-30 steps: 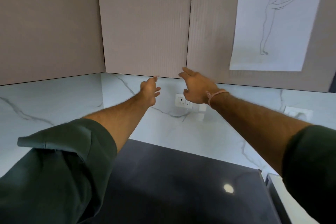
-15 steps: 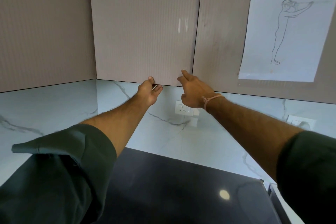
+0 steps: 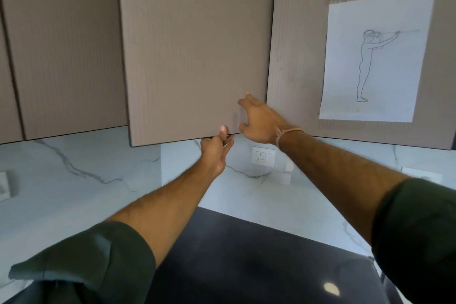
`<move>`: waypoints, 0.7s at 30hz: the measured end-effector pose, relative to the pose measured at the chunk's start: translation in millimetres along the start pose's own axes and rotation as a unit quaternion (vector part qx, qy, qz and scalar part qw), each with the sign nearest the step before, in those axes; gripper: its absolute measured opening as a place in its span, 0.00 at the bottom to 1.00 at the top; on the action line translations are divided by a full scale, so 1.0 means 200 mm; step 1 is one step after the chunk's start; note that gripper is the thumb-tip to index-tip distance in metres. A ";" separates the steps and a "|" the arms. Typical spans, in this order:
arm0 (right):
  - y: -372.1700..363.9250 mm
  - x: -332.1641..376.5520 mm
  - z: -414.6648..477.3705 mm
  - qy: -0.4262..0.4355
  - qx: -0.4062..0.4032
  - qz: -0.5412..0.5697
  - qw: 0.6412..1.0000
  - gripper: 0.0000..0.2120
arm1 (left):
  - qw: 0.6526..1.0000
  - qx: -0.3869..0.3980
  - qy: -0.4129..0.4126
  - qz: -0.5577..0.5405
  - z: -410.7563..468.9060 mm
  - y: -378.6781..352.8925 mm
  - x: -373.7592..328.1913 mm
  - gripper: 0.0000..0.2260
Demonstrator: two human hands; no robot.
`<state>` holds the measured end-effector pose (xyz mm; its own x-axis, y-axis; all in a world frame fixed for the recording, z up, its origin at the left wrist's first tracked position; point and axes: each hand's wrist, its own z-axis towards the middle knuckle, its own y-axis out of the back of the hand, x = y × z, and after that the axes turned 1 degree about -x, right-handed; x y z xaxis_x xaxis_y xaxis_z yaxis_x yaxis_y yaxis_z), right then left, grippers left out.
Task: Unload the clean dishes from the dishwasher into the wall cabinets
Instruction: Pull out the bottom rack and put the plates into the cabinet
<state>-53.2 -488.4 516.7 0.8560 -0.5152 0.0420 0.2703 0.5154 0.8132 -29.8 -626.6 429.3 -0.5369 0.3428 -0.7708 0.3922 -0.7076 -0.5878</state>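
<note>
A taupe wall cabinet door (image 3: 195, 52) hangs straight ahead, swung slightly outward at its bottom. My left hand (image 3: 216, 149) pinches the door's bottom edge near the right corner, thumb on the front face and fingers under it. My right hand (image 3: 261, 119) rests against the door's right edge just above, fingers spread, holding nothing. A second cabinet door (image 3: 301, 32) stands shut to the right. No dishes or dishwasher are in view.
A sketch on white paper (image 3: 375, 57) is taped to the right door. More cabinet doors (image 3: 66, 52) line the left. A wall socket (image 3: 263, 157) sits on the marble backsplash (image 3: 74, 180). Below lies a black countertop (image 3: 246, 266).
Both hands rose from below the cabinets to the middle door. My left hand has taken hold of its bottom edge, and the door has begun to swing out.
</note>
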 end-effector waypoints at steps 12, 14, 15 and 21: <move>0.38 0.26 -0.65 -0.040 0.018 0.222 0.974 0.47 | 0.981 0.088 -0.022 0.171 -0.73 -0.28 0.07 0.17; 0.46 0.24 -0.76 -0.045 0.010 0.268 0.962 0.48 | 0.980 0.088 -0.019 0.175 -0.83 -0.34 0.09 0.19; 0.49 0.23 -0.80 -0.042 0.006 0.285 0.958 0.47 | 0.983 0.071 -0.022 0.167 -0.88 -0.37 0.10 0.19; 0.62 0.12 -1.00 -0.054 -0.027 0.338 0.939 0.41 | 0.983 0.055 0.020 0.175 -1.12 -0.60 0.12 0.28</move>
<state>89.0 -300.1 501.6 0.7910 -0.1229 0.5993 -0.2940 0.7827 0.5486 77.7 -396.2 426.8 -0.3529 0.0892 -0.9314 0.4634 -0.8481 -0.2568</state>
